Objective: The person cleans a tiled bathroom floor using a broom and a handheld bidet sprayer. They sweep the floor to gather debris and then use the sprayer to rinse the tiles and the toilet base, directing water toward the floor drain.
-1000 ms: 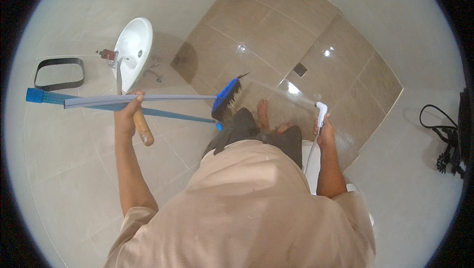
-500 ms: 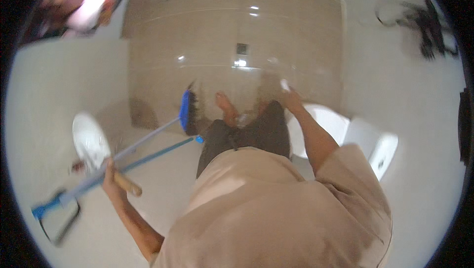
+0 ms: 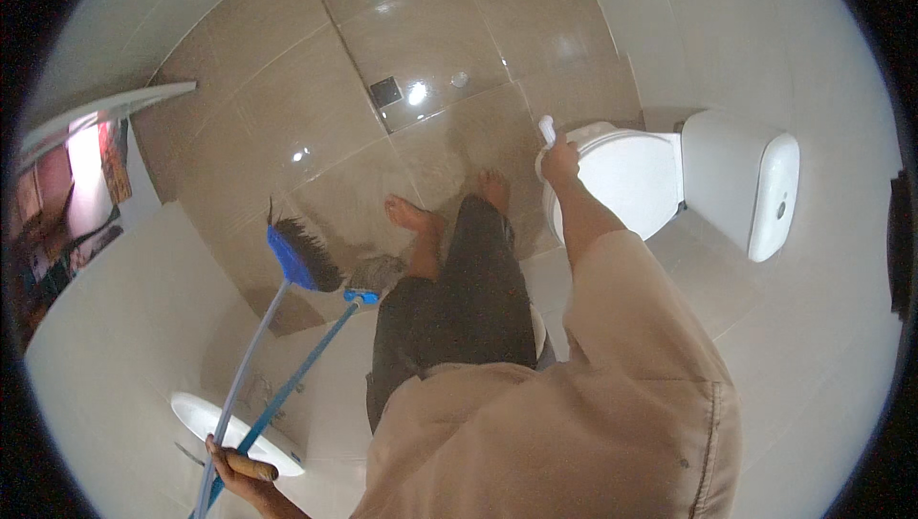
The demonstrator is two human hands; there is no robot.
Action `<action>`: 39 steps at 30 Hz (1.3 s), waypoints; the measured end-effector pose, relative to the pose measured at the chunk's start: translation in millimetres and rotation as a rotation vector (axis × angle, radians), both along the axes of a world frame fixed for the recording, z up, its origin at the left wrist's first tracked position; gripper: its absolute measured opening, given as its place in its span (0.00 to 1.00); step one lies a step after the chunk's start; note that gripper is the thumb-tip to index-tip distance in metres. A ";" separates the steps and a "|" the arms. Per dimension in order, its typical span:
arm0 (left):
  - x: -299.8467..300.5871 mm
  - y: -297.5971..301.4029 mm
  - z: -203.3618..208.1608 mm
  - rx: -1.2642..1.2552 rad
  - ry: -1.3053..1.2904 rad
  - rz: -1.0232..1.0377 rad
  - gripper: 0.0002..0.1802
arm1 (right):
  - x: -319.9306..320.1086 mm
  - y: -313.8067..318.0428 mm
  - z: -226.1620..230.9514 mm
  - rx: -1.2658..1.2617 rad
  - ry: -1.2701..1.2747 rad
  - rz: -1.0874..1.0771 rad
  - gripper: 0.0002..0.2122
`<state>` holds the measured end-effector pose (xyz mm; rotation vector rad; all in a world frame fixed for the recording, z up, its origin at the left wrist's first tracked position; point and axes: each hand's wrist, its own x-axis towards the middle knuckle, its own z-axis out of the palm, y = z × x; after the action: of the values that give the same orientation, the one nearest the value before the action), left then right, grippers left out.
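At the lower left my left hand [image 3: 234, 471] is closed around several long handles. One belongs to a broom [image 3: 296, 261] with a blue head and dark bristles, held by a pale grey-blue stick. Another is the teal stick of a mop [image 3: 361, 297] with a blue connector; its grey strings lie on the tiles. A short wooden handle [image 3: 251, 464] also sticks out of this hand; its other end is hidden. My right hand [image 3: 560, 160], beside the toilet, grips a small white object [image 3: 547, 129] whose kind I cannot make out.
A white toilet [image 3: 626, 179] with its lid down stands on my right, its cistern [image 3: 732, 179] against the wall. A white washbasin [image 3: 277, 442] is at the lower left. The shiny tiled floor [image 3: 258, 127] has a square drain [image 3: 385, 91]. A doorway [image 3: 81, 184] opens at the far left.
My view has turned, and the drain now appears further left. The left hand with the broom and mop has moved lower in view. The right hand still grips the white object.
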<state>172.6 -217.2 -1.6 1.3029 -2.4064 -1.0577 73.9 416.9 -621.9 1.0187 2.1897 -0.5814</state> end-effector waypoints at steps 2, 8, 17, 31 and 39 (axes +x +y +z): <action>0.3 -12.6 18.4 -0.247 -0.219 -0.206 0.32 | 1.1 34.5 -25.1 -0.035 0.058 -0.013 0.22; -57.2 81.8 2.9 -0.104 0.017 -0.096 0.28 | 8.6 121.4 20.4 0.252 0.081 0.044 0.17; -46.6 81.8 -29.6 0.150 -0.076 0.025 0.27 | 93.3 179.2 35.2 0.297 -0.160 0.020 0.24; -57.4 144.6 -22.8 0.116 0.088 -0.035 0.19 | -22.8 -231.5 273.6 -1.024 0.404 0.546 0.20; -51.5 108.8 4.6 0.258 0.192 -0.071 0.15 | -65.1 -479.2 437.3 -1.416 -0.613 -0.105 0.26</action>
<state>121.1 -108.4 3.0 1.1343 -2.2458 -1.4815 8.7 -62.3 -184.7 0.3839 0.7743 -1.3369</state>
